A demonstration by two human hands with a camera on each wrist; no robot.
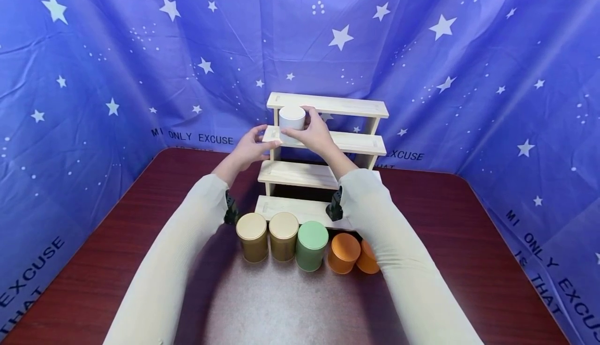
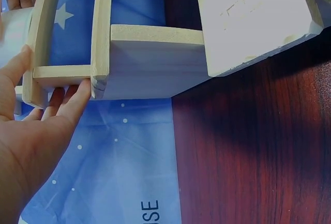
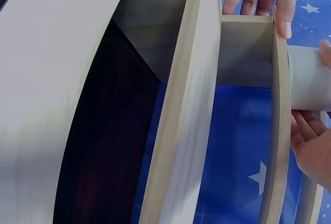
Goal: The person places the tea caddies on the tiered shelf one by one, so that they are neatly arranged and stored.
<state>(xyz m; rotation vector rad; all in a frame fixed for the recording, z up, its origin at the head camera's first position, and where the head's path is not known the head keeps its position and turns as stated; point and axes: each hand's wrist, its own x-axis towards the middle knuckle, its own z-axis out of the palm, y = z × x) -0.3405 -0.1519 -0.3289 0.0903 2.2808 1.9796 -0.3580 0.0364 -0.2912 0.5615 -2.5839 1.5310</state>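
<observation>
In the head view my right hand (image 1: 317, 132) grips a white cylindrical canister (image 1: 291, 120) between thumb and fingers. The canister stands at the left end of the second tier from the top of a pale wooden stepped shelf (image 1: 328, 104). My left hand (image 1: 247, 151) holds that tier's left end, its thumb near the canister. The left wrist view shows the left thumb on the board's front edge and the fingers against the side support (image 2: 64, 72). In the right wrist view the canister (image 3: 309, 79) meets the board, with the right fingers below it.
Before the shelf's lowest tier stand two gold canisters (image 1: 253, 238), a green canister (image 1: 311, 248) and two orange canisters (image 1: 344, 254); the right sleeve partly covers one orange one. A dark red wooden table (image 1: 431, 241) carries everything. Blue star-printed cloth (image 1: 211, 37) hangs around it.
</observation>
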